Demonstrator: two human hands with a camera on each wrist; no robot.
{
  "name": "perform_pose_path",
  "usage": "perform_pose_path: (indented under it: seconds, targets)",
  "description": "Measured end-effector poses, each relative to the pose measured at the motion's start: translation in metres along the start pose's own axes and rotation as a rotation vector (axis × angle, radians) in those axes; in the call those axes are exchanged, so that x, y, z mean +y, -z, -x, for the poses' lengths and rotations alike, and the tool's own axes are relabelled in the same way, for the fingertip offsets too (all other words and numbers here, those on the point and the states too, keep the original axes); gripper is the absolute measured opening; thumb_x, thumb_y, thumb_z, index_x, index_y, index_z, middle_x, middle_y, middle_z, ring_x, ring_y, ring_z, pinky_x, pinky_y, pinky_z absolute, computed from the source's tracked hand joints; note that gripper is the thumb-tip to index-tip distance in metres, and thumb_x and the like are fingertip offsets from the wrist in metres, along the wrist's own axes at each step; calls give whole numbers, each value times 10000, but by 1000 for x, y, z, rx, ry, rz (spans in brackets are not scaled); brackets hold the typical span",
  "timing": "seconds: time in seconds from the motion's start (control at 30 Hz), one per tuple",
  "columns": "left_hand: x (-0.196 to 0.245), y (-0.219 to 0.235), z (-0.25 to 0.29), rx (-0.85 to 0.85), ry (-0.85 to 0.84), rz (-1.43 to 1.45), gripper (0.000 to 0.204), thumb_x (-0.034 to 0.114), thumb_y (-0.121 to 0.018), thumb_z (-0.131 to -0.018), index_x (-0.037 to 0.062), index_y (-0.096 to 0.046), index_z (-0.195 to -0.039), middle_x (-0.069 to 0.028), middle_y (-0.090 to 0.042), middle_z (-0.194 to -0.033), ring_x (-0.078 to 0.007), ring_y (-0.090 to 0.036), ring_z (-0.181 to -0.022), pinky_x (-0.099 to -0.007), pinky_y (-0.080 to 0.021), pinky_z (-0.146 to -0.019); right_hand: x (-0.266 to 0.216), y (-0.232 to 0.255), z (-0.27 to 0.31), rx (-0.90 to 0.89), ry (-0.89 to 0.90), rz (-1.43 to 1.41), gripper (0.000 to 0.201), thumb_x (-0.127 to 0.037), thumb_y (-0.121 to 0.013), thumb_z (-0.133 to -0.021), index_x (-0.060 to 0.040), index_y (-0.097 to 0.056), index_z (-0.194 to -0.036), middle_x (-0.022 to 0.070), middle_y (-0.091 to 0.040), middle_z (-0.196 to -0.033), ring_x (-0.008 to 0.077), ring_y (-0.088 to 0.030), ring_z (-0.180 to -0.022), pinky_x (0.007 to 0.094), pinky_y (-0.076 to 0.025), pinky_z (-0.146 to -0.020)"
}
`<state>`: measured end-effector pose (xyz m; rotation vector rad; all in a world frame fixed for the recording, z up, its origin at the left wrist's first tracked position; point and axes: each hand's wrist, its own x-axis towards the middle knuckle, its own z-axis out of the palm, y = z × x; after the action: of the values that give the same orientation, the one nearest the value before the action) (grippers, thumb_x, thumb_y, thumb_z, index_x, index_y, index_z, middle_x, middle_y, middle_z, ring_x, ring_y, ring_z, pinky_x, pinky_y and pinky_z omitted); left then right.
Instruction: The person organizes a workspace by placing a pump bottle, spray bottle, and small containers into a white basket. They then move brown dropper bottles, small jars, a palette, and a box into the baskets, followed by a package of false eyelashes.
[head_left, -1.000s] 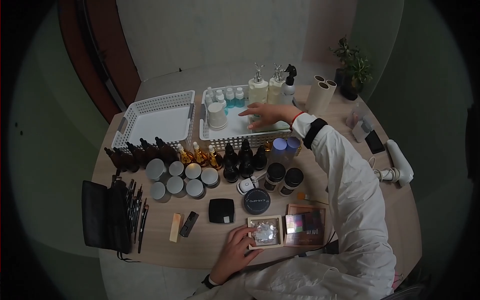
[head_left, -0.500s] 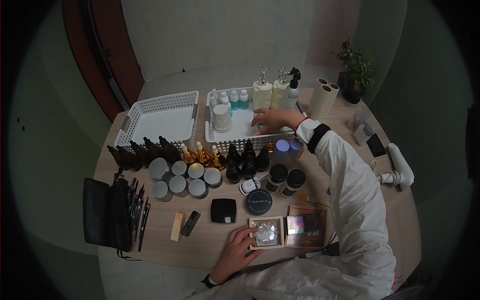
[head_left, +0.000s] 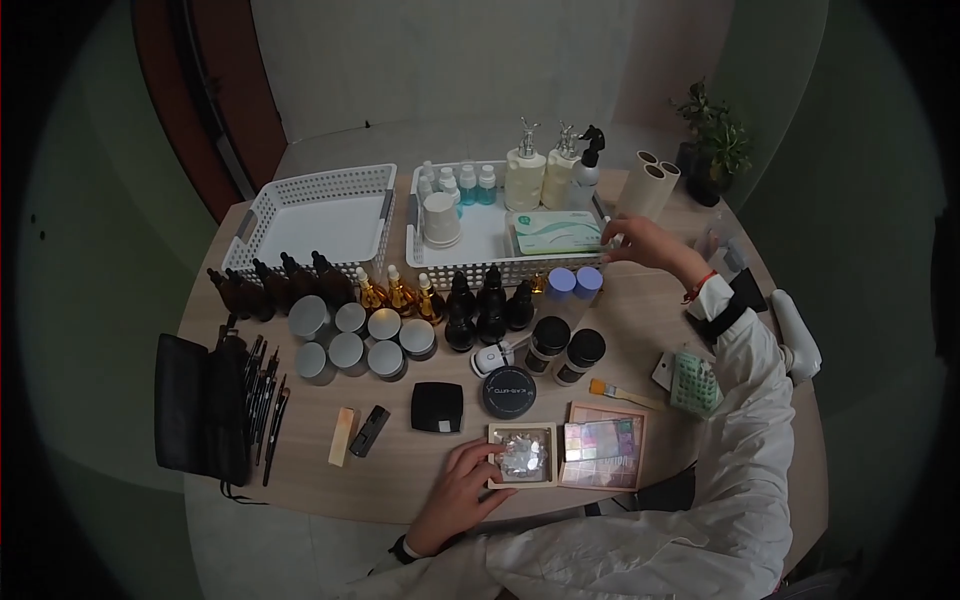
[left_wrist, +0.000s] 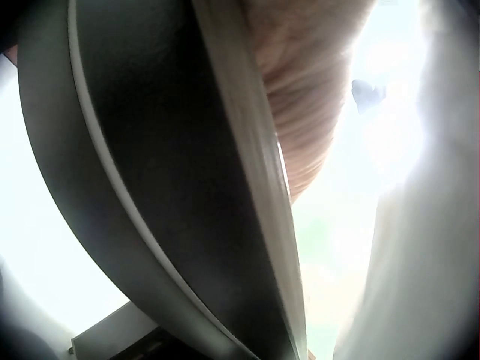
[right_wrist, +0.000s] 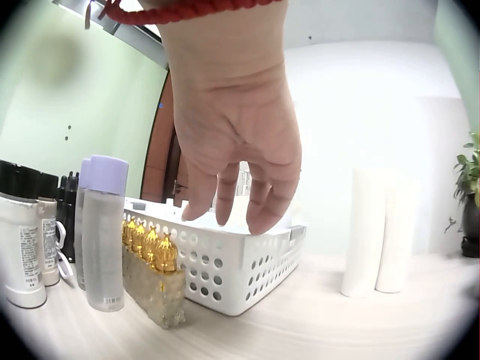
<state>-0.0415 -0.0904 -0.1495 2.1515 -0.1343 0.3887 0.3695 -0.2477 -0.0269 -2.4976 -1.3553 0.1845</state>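
My left hand (head_left: pixel 458 498) lies at the near edge of the table, relaxed fingers touching the left side of a square cream-framed case (head_left: pixel 551 470) with a clear, faceted piece inside. In the left wrist view, the wrist strap hides most of this hand. At the right end of the right-hand white basket (head_left: pixel 455 270), my right hand (head_left: pixel 640 243) hangs with loosely bent fingers and nothing visible in them. The right wrist view shows its fingertips right at the basket's corner rim. Inside that basket lies a flat green-and-white box (head_left: pixel 560 232), beside pump bottles (head_left: pixel 524 182) and stacked paper cups (head_left: pixel 441 220).
Another white basket (head_left: pixel 318 240) stands at the left. Dropper bottles (head_left: pixel 292 275), silver-lidded jars (head_left: pixel 347 352) and black-capped bottles (head_left: pixel 549 342) crowd the middle. Brushes (head_left: pixel 268 400) lie left; pale rolls (head_left: pixel 648 188) and a white hair dryer (head_left: pixel 797 330) are at the right.
My right hand has moved right, from over the basket's inside to its right end, uncovering the green-and-white box. My left hand has stayed at the cream-framed case.
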Motion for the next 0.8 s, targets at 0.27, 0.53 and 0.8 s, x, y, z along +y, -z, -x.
perform_pose_path:
  seconds: [0.27,0.53,0.8]
  targets:
    - [2,1,0,-10,-7,-21,262,165,-777,-717,54,-556,-804,-108,-530,-1210,-317,-459,-1167,-403,-410,-935,16,-26,-2,82,116,-48,197,-56,-738,-704,-52,-624,-864,122,-622,-798,287,-614,-767,371,-496,-693]
    - [2,-3,1,-6,11,-62,254,154,-771,-711,68,-550,-804,-89,-542,-1200,-326,-456,-1156,-413,-390,-957,13,-38,-6,215,45,-5,155,-23,-718,-688,-21,-605,-794,130,-638,-771,295,-631,-737,368,-501,-663]
    - [4,-4,1,-7,35,-64,265,124,-787,-675,61,-553,-782,-103,-550,-1167,-328,-465,-1142,-417,-392,-944,11,-44,-7,255,77,-35,162,-11,-739,-670,-9,-619,-779,135,-640,-780,295,-634,-744,367,-505,-664]
